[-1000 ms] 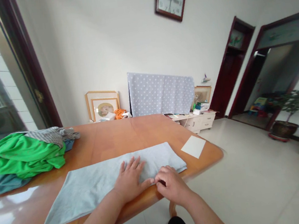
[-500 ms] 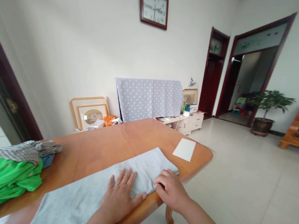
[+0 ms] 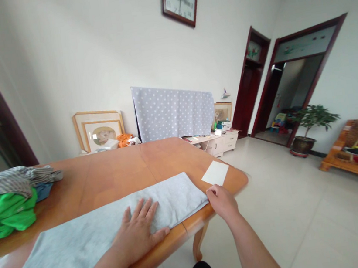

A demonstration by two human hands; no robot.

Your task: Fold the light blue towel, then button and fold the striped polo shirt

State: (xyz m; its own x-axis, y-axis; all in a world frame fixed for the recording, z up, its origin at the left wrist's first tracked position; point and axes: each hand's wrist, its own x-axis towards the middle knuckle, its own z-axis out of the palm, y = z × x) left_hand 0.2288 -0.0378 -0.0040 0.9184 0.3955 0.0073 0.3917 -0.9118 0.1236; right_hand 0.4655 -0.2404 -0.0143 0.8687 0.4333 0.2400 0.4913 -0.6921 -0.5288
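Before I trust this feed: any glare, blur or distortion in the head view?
Head view: pale glare on the table, lower left; its right corner looks smeared; clock leans, likely from tilt or distortion; pale cloth, left hand and right hand fairly clear.

A long blue-grey cloth (image 3: 80, 235) lies flat, lightly creased, on the table (image 3: 121, 170)

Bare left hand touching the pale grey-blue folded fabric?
Touching. The head view shows the left hand spread flat on the pale grey-blue folded fabric.
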